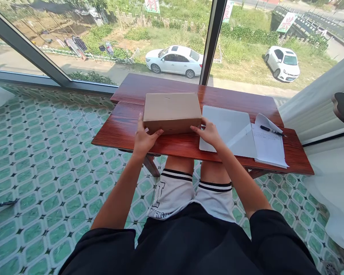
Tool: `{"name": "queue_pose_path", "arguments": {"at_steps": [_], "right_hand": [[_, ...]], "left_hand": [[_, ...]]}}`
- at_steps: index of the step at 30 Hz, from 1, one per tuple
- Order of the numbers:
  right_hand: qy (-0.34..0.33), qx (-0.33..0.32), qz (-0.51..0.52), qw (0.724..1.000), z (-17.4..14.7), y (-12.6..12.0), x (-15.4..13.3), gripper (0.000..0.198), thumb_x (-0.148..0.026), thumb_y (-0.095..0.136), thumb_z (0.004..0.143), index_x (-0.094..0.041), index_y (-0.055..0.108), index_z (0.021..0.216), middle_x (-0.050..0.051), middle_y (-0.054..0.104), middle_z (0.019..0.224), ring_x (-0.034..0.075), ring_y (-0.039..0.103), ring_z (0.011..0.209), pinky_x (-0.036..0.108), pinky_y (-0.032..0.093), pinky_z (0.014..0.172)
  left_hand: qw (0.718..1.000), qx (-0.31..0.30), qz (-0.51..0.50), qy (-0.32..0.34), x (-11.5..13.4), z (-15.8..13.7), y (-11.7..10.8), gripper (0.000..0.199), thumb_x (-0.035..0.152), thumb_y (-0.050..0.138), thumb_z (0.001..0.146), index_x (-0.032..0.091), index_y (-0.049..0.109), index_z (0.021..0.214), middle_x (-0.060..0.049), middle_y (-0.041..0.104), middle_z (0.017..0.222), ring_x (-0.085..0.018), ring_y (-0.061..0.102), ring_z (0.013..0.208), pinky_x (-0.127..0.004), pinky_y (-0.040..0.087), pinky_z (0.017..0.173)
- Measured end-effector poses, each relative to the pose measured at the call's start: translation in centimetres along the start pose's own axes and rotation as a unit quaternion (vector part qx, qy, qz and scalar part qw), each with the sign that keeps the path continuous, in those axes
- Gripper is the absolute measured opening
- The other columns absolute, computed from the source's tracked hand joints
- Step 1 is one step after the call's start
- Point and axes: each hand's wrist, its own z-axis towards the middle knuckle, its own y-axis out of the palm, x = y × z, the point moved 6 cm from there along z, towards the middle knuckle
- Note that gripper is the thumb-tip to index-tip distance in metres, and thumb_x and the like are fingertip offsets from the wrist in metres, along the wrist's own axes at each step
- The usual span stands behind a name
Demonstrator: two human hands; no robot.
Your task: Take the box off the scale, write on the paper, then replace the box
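Note:
A closed brown cardboard box (pixel 172 107) sits on the reddish-brown wooden table (pixel 117 128), its front side facing me. My left hand (pixel 145 138) grips the box's left front corner, thumb against the front side and fingers along the left side. At the right front corner, my right hand (pixel 208 133) holds it likewise, with the thumb on the front and the fingers partly hidden behind the right side. Both hands are closed on the box between them. Whether the box's underside touches the tabletop all over, I cannot tell.
Right of the box lies a flat silver laptop-like slab (pixel 232 130), partly under my right hand. Beside it are papers (pixel 271 147) with a black pen (pixel 271 130) on top. A large window with a dark frame (pixel 210 42) stands behind the table; a white curtain (pixel 329 160) hangs at right.

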Motion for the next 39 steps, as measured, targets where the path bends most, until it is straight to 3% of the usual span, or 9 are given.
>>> {"name": "queue_pose_path", "arguments": {"at_steps": [3, 6, 12, 16, 21, 31, 39], "right_hand": [[0.016, 0.018, 0.051, 0.998, 0.3, -0.4, 0.9, 0.088, -0.05, 0.076, 0.074, -0.018, 0.043, 0.149, 0.012, 0.056, 0.14, 0.027, 0.054, 0.13, 0.042, 0.049, 0.104], [0.016, 0.028, 0.077, 0.997, 0.4, -0.3, 1.1, 0.099, -0.049, 0.079, 0.071, -0.016, 0.036, 0.154, 0.014, 0.051, 0.146, 0.028, 0.05, 0.135, 0.044, 0.048, 0.107], [-0.017, 0.027, 0.132, 0.991, 0.3, 0.9, -0.5, 0.091, -0.044, 0.077, 0.073, -0.017, 0.038, 0.151, 0.013, 0.054, 0.14, 0.023, 0.058, 0.121, 0.035, 0.056, 0.097], [-0.003, 0.073, 0.085, 0.994, 0.0, 1.1, -0.7, 0.084, -0.038, 0.076, 0.075, -0.02, 0.043, 0.15, 0.008, 0.062, 0.131, 0.019, 0.062, 0.103, 0.032, 0.055, 0.089], [0.01, 0.084, 0.029, 0.996, -0.1, 1.1, -0.8, 0.074, -0.031, 0.073, 0.077, -0.023, 0.05, 0.147, 0.003, 0.07, 0.108, 0.014, 0.06, 0.08, 0.03, 0.052, 0.083], [0.018, 0.098, -0.025, 0.995, -0.2, 0.7, -1.0, 0.074, -0.031, 0.075, 0.078, -0.024, 0.05, 0.148, 0.004, 0.071, 0.106, 0.019, 0.064, 0.084, 0.032, 0.051, 0.087], [-0.002, 0.099, -0.024, 0.995, -0.4, 0.2, -1.8, 0.081, -0.028, 0.07, 0.082, -0.026, 0.037, 0.156, 0.002, 0.071, 0.109, 0.017, 0.063, 0.084, 0.032, 0.055, 0.086]], "left_hand": [[0.999, -0.006, -0.048, -0.019, 0.4, 0.1, -0.3, 0.105, 0.029, 0.082, 0.064, 0.019, 0.027, 0.154, -0.018, 0.047, 0.152, -0.027, 0.056, 0.132, -0.04, 0.053, 0.106], [0.999, -0.001, -0.046, -0.018, 1.0, 0.1, -0.5, 0.094, 0.026, 0.082, 0.062, 0.017, 0.039, 0.146, -0.017, 0.053, 0.146, -0.028, 0.059, 0.128, -0.042, 0.054, 0.104], [1.0, 0.009, 0.021, -0.003, 1.3, 0.2, -0.6, 0.073, 0.033, 0.082, 0.063, 0.015, 0.054, 0.128, -0.014, 0.064, 0.127, -0.026, 0.064, 0.116, -0.04, 0.06, 0.093], [0.998, 0.023, 0.055, 0.014, 1.7, 0.1, -0.7, 0.067, 0.036, 0.079, 0.066, 0.014, 0.056, 0.126, -0.014, 0.067, 0.121, -0.025, 0.066, 0.11, -0.038, 0.061, 0.086], [0.988, 0.037, 0.152, -0.004, 2.0, -0.3, -0.8, 0.06, 0.04, 0.074, 0.071, 0.014, 0.059, 0.124, -0.015, 0.07, 0.117, -0.029, 0.067, 0.11, -0.042, 0.056, 0.093], [0.986, 0.046, 0.158, -0.008, 2.9, -0.6, -0.6, 0.057, 0.04, 0.072, 0.071, 0.015, 0.061, 0.121, -0.015, 0.071, 0.117, -0.031, 0.068, 0.11, -0.043, 0.055, 0.093], [0.987, 0.058, 0.153, -0.001, 3.4, -0.4, -0.9, 0.054, 0.041, 0.073, 0.068, 0.016, 0.062, 0.114, -0.013, 0.072, 0.111, -0.029, 0.069, 0.105, -0.04, 0.058, 0.087]]}}
